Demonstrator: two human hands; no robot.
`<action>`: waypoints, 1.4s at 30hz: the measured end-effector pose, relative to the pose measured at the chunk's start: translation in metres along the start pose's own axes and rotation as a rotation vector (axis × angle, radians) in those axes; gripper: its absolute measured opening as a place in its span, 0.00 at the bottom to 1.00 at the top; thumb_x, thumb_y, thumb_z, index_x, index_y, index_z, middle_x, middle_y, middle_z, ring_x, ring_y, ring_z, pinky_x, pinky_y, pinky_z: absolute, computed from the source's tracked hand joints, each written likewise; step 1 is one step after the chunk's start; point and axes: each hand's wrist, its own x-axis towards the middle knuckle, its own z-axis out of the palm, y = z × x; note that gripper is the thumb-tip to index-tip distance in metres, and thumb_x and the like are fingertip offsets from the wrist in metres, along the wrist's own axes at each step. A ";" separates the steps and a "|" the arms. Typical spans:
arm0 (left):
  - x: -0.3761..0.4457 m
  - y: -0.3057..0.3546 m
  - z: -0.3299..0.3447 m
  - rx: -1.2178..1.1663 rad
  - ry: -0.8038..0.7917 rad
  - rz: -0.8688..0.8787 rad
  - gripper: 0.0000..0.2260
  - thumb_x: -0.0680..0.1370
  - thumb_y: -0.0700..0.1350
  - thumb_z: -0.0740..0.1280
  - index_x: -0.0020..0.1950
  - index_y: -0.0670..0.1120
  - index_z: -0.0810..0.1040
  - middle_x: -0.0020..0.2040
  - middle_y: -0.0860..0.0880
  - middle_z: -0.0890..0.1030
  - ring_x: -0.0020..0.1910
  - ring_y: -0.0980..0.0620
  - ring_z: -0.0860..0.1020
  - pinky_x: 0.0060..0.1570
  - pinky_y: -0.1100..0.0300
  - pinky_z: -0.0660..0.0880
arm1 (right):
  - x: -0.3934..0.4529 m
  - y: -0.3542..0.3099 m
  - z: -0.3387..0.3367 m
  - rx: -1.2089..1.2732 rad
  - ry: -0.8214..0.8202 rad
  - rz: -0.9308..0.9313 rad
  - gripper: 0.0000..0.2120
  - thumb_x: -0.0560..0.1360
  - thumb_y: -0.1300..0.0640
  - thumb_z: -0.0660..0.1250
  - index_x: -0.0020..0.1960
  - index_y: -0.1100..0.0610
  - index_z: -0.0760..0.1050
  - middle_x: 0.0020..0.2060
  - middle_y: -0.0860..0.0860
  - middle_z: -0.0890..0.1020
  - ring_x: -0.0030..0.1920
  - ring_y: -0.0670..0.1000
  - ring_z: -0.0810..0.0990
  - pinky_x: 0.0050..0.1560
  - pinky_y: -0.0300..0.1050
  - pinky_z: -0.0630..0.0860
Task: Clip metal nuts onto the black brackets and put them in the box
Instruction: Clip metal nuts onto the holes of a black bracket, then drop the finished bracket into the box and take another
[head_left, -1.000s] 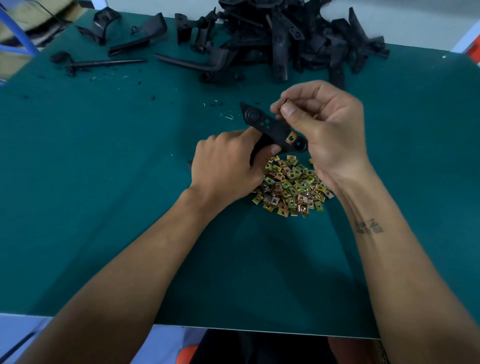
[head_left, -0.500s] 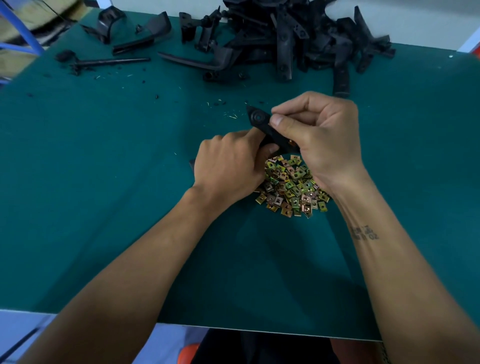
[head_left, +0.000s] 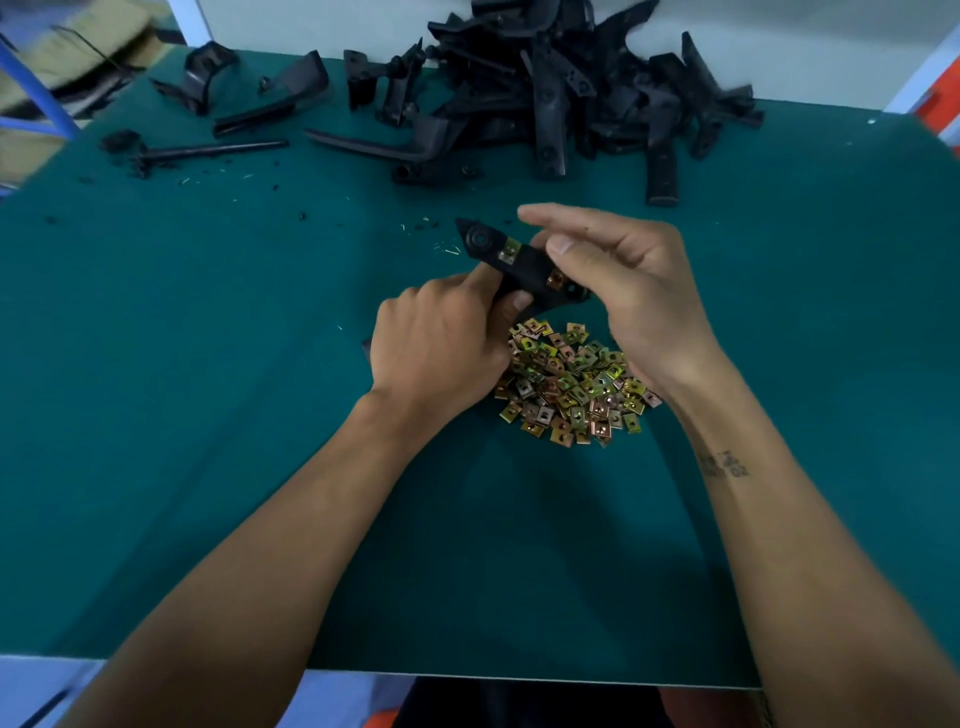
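At the far left edge: a blue metal frame (head_left: 36, 98) and a blurred tan cardboard shape (head_left: 78, 57) stood beyond the table's corner.
Surface: a dark green mat (head_left: 208, 415) covered the table; its near edge showed a pale rim, with pale floor below.
Back left of mat: a few stray black plastic parts (head_left: 260, 98) and a thin black rod (head_left: 208, 150) lay apart from each other, with black crumbs and pale slivers scattered round them.
Left hand (head_left: 441, 348): fingers curled round the near end of a black bracket (head_left: 519, 265), thumb pressed on its upper face; it gripped the bracket above the mat.
Bracket: tilted, pointed round-bossed end away to the left; two clip nuts (head_left: 508, 253) sat on it, one greenish near the boss, one coppery nearer the right hand.
Nut heap: a pile of brass-coloured clip nuts (head_left: 571, 384) lay on the mat just below the bracket, between the two wrists.
Right hand (head_left: 623, 280): fingers loosely extended over the bracket's right end, thumb near its edge; nothing seen pinched.
Back centre to right: a big heap of black brackets (head_left: 571, 88) lay against a pale wall (head_left: 779, 47).
Far right: a white upright with something orange-red (head_left: 935, 111) behind it.
Box: out of view.
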 end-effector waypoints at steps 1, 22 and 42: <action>0.000 0.000 0.000 -0.006 -0.001 0.001 0.14 0.81 0.57 0.60 0.50 0.47 0.76 0.38 0.45 0.81 0.34 0.34 0.78 0.33 0.54 0.63 | -0.001 0.000 0.000 -0.039 0.001 -0.024 0.13 0.79 0.63 0.67 0.62 0.55 0.83 0.45 0.54 0.85 0.47 0.45 0.81 0.53 0.39 0.76; -0.006 0.203 -0.010 0.117 -0.167 0.406 0.10 0.75 0.48 0.73 0.41 0.43 0.77 0.31 0.37 0.77 0.28 0.35 0.78 0.31 0.55 0.61 | -0.169 -0.017 -0.117 -1.012 0.536 -0.197 0.19 0.76 0.72 0.66 0.67 0.69 0.76 0.51 0.62 0.81 0.51 0.64 0.81 0.53 0.58 0.77; -0.301 0.407 0.178 -0.544 -1.827 -0.130 0.33 0.82 0.51 0.65 0.83 0.49 0.53 0.80 0.47 0.61 0.76 0.43 0.65 0.70 0.48 0.70 | -0.543 0.158 -0.155 -0.051 1.737 1.403 0.18 0.84 0.59 0.61 0.71 0.65 0.73 0.63 0.63 0.80 0.63 0.63 0.78 0.61 0.50 0.74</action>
